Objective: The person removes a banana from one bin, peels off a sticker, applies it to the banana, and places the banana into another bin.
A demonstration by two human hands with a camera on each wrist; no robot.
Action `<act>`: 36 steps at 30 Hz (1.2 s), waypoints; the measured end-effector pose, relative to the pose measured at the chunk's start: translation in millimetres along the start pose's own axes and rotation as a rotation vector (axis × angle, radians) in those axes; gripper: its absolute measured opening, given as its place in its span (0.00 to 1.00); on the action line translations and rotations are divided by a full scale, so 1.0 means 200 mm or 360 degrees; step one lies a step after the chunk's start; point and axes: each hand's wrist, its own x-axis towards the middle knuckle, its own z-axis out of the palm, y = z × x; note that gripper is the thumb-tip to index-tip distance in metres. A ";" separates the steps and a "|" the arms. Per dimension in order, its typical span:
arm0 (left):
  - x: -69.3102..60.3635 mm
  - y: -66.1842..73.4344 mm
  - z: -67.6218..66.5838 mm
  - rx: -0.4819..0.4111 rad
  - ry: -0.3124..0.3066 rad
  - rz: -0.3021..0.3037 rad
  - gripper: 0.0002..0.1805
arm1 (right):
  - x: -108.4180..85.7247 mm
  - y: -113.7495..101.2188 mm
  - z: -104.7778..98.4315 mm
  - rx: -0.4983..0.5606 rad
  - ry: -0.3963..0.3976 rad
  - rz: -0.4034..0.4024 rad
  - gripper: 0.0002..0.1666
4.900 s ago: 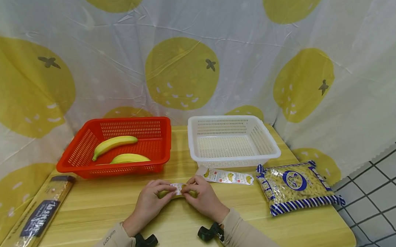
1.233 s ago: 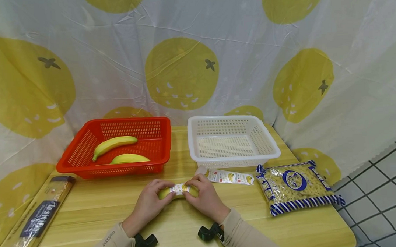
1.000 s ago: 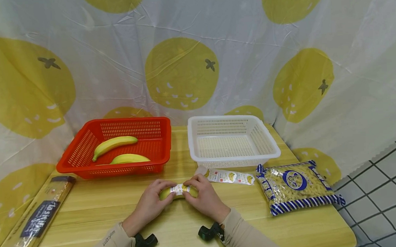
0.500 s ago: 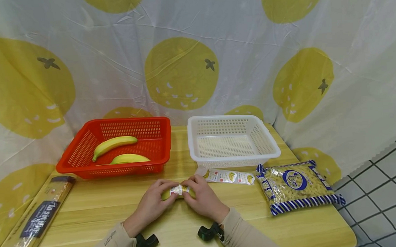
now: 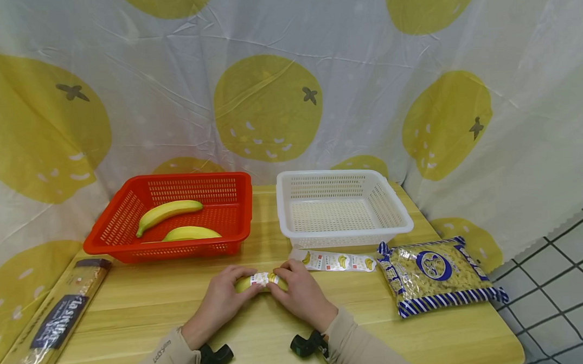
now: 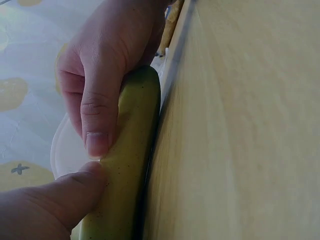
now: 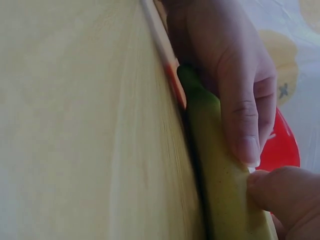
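1. Centre of the action: a yellow banana with green-tinged ends [image 5: 244, 285] lies low against the pale wooden tabletop [image 5: 131, 319], between the two baskets and the person's body.
2. Here's the left hand [image 5: 224, 291], curled round the banana's stem end, thumb on the near side, fingers over the far side.
3. The right hand [image 5: 300, 291] mirrors it at the rounded end; the thumb tips nearly meet, pinching the fruit against the fingers.
4. Between them sits a white printed sticker [image 5: 259, 279], right on the banana's upper side!
5. Just beyond the right hand runs a white strip of banana-printed labels [image 5: 336, 261], flat before a white plastic basket [image 5: 345, 234].
6. Over left, a red plastic basket [image 5: 167, 247] holds two more yellow bananas [image 5: 169, 210].
7. Far right, a clear pasta bag with blue-striped ends [image 5: 439, 273]; far left, a long spaghetti pack [image 5: 58, 322].
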 end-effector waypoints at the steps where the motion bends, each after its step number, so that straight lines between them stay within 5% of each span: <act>1: 0.00 0.00 0.00 0.0006 0.0007 -0.0001 0.19 | 0.00 0.00 0.00 -0.0008 0.0013 -0.0001 0.19; 15: -0.01 -0.01 -0.03 0.0028 0.0080 0.0056 0.18 | 0.01 -0.01 -0.03 -0.0080 -0.0002 -0.0053 0.19; 23: -0.01 -0.01 -0.03 0.0066 0.0084 0.0074 0.18 | -0.02 0.01 -0.09 0.0077 -0.0024 0.0000 0.16; 30: -0.01 -0.01 -0.02 -0.0052 0.0043 0.0016 0.18 | -0.09 0.03 -0.12 0.0031 -0.0003 0.0068 0.18; 36: -0.01 -0.03 -0.02 -0.0299 0.0020 -0.0054 0.17 | -0.18 0.09 -0.18 0.0071 0.0088 0.0106 0.20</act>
